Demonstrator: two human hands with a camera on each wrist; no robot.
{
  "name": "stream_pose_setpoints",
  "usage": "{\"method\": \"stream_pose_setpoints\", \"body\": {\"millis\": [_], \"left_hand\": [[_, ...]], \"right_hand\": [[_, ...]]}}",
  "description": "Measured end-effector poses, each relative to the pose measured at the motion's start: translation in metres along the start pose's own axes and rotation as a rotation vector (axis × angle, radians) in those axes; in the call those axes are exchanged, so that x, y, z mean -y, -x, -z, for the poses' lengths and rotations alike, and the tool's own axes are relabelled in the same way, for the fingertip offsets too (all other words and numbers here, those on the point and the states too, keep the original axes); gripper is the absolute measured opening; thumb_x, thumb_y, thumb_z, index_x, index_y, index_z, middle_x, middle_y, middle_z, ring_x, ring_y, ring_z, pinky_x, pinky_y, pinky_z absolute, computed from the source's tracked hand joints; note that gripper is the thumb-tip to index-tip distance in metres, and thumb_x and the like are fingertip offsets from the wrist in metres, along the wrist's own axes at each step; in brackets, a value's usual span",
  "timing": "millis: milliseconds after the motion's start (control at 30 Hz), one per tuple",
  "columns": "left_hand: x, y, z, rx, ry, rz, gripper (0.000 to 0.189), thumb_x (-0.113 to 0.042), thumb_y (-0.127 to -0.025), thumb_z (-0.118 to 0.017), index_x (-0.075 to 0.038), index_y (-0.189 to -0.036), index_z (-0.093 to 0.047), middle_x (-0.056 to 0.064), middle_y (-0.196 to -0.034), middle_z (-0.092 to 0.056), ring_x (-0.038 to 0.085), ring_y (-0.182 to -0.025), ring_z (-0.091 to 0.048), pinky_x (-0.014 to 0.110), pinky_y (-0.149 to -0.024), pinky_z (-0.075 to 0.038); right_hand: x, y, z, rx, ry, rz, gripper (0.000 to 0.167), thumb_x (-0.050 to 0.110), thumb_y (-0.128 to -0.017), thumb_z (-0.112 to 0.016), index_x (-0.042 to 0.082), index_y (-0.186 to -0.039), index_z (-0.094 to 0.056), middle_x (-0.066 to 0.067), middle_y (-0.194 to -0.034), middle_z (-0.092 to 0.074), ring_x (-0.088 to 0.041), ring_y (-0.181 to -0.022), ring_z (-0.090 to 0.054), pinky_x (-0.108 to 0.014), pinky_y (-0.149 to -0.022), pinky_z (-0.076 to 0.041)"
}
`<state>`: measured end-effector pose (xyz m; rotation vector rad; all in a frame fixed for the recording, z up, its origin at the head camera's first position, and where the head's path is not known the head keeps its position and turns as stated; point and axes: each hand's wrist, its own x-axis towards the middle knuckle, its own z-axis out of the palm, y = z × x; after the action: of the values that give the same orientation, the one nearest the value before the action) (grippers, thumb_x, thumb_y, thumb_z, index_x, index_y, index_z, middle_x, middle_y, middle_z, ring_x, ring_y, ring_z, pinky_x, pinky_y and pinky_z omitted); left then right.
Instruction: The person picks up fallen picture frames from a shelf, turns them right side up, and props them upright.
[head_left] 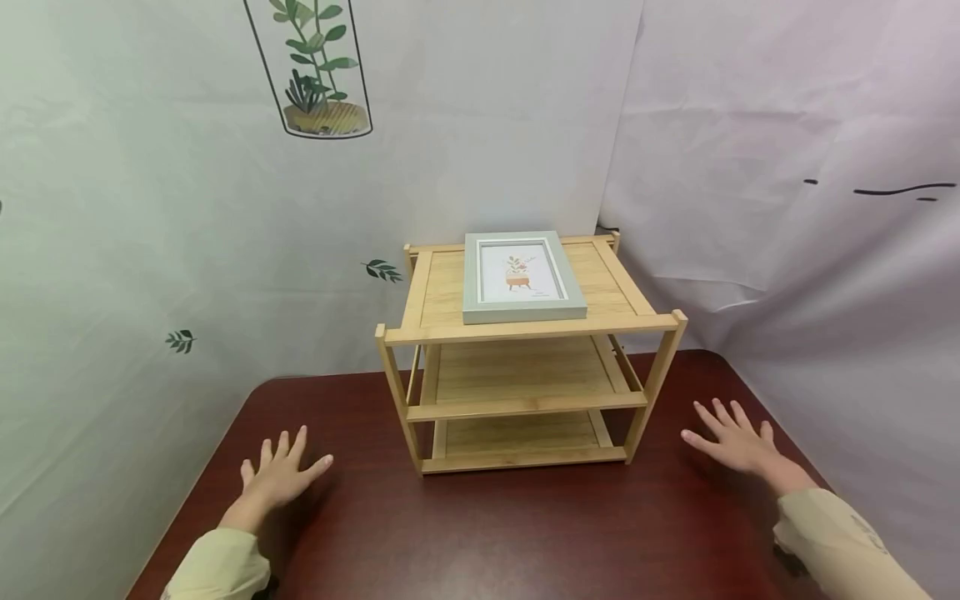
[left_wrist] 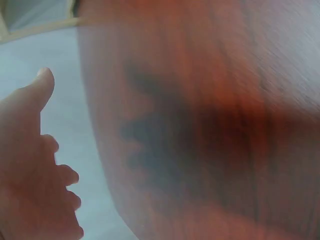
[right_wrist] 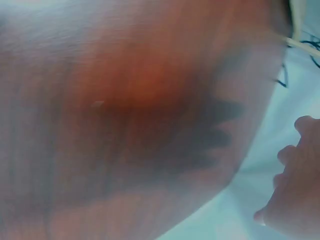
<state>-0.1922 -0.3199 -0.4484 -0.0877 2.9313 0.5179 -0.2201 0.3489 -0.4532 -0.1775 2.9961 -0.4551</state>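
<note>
The left hand [head_left: 279, 479] and right hand [head_left: 738, 446] are empty, fingers spread above the dark-red, wood-grained table [head_left: 525, 533], either side of the three-tier pale wooden rack [head_left: 525, 407]. A rectangular grey-green picture frame [head_left: 522, 283] lies face-up on the top tier — careful handling probably means gripping both side edges, keeping it level.

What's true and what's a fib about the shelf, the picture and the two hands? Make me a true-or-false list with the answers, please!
1. The picture lies on top of the shelf. True.
2. The picture is framed in bright red. False: in pale grey-green.
3. The left grip and right grip are on opposite sides of the shelf. True.
4. The right grip holds the picture. False: it holds nothing, fingers spread.
5. The shelf stands on a table. True.
6. The shelf has two levels. False: three.
</note>
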Motion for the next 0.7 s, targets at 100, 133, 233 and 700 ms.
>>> {"method": "stream_pose_setpoints", "body": {"millis": [100,133,233,700], "left_hand": [[-0.006,-0.001,0.008,-0.080,0.041,-0.040,0.089,-0.059,-0.083,-0.042,0.002,-0.140,-0.011,0.037,-0.138,-0.008,0.056,-0.124,-0.001,0.072,-0.089,0.000],[-0.009,-0.001,0.012,-0.105,0.065,-0.052,0.088,-0.058,-0.083,-0.042,0.002,-0.140,-0.012,0.037,-0.138,-0.010,0.055,-0.124,-0.004,0.071,-0.089,-0.002],[-0.019,-0.002,0.027,-0.183,0.161,-0.077,0.079,-0.052,-0.087,-0.041,0.002,-0.139,-0.017,0.034,-0.138,-0.018,0.052,-0.124,-0.013,0.068,-0.090,-0.010],[-0.090,0.003,0.097,-0.543,0.676,-0.130,0.048,-0.029,-0.090,-0.048,-0.006,-0.131,-0.038,-0.001,-0.109,-0.059,-0.003,-0.091,-0.054,0.011,-0.077,-0.041]], "right_hand": [[0.002,-0.002,0.011,-0.022,-0.035,0.023,0.081,0.055,-0.084,-0.043,0.008,-0.142,-0.013,-0.033,-0.140,-0.012,-0.054,-0.125,-0.008,-0.074,-0.085,-0.007],[0.003,-0.003,0.016,-0.038,-0.061,0.038,0.081,0.053,-0.084,-0.045,0.005,-0.141,-0.014,-0.034,-0.139,-0.013,-0.054,-0.124,-0.011,-0.073,-0.086,-0.010],[0.007,-0.005,0.033,-0.096,-0.150,0.087,0.079,0.045,-0.084,-0.050,-0.002,-0.139,-0.018,-0.035,-0.137,-0.017,-0.055,-0.121,-0.017,-0.068,-0.089,-0.017],[0.059,-0.005,0.120,-0.465,-0.360,0.146,0.050,0.029,-0.086,-0.054,0.001,-0.126,-0.044,-0.010,-0.113,-0.059,0.018,-0.081,-0.046,-0.011,-0.064,-0.040]]}}
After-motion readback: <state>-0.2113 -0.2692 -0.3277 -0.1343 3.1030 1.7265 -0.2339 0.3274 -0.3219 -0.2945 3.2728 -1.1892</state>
